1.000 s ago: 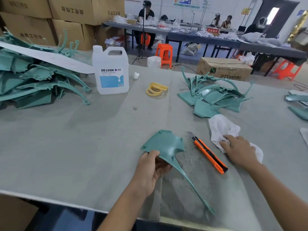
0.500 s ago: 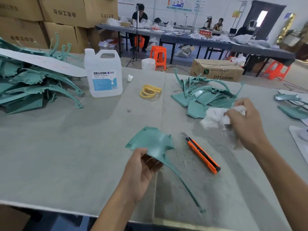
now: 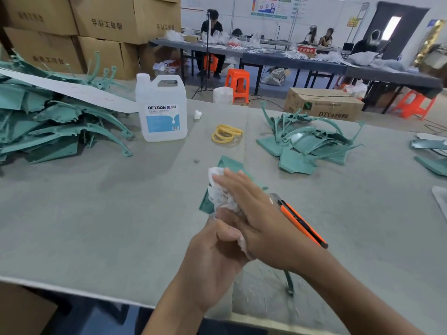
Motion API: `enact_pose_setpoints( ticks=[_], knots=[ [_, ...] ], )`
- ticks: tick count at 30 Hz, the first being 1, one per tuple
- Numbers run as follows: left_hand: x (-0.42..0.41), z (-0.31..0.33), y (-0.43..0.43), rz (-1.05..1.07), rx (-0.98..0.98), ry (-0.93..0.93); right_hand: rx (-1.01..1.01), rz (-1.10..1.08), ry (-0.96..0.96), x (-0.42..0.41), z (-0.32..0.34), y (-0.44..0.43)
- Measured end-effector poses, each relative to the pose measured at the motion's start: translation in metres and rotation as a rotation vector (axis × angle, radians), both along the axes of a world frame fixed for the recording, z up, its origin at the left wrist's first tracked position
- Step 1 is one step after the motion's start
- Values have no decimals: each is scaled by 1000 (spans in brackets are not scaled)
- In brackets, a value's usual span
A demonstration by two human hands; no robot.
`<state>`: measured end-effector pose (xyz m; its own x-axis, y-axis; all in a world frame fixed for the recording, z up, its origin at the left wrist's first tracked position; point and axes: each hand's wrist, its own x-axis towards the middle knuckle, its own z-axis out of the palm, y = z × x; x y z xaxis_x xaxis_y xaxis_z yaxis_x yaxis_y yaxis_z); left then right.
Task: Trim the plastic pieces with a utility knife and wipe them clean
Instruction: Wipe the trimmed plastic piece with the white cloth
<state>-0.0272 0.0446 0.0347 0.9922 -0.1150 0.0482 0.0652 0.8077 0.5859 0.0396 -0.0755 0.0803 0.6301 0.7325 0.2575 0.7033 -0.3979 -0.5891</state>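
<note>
In front of me my left hand grips a teal plastic piece from below and holds it tilted up over the grey table. The piece's thin curved tail pokes out under my right forearm. My right hand lies flat on the piece, its straight fingers pressing a crumpled white cloth against it. Both hands hide most of the piece. Just right of my hands, an orange utility knife rests on the table with nothing touching it.
A big heap of teal pieces fills the left of the table, and a smaller heap sits at the right. A white DEXCON jug and yellow bands stand behind my hands. People sit at far tables.
My right hand lifted the cloth off the table, carried it left and laid it flat on the teal piece. My left hand raised and tilted the piece. The knife stayed put.
</note>
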Motion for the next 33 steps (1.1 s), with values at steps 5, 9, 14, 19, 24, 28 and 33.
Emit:
enact_pose_setpoints(
  ticks=[5, 9, 14, 19, 24, 28, 33],
  knots=[
    [-5, 3, -17, 101, 182, -44, -5, -248, -243, 21, 6, 12],
    [-2, 11, -27, 270, 308, 70, -59, -407, -211, 44, 19, 10],
    [0, 23, -22, 274, 302, 16, 104, -190, -204, 19, 37, 8],
    [0, 32, -18, 251, 281, -137, 144, -152, -461, 20, 37, 1],
    [-2, 33, -17, 624, 735, -305, 570, -606, -132, 50, 56, -19],
    [2, 33, -3, 804, 1224, -558, 959, -250, 984, 32, 62, -34],
    [5, 18, 13, 852, 1537, -622, 828, -129, 1086, 14, 38, -69]
  ],
)
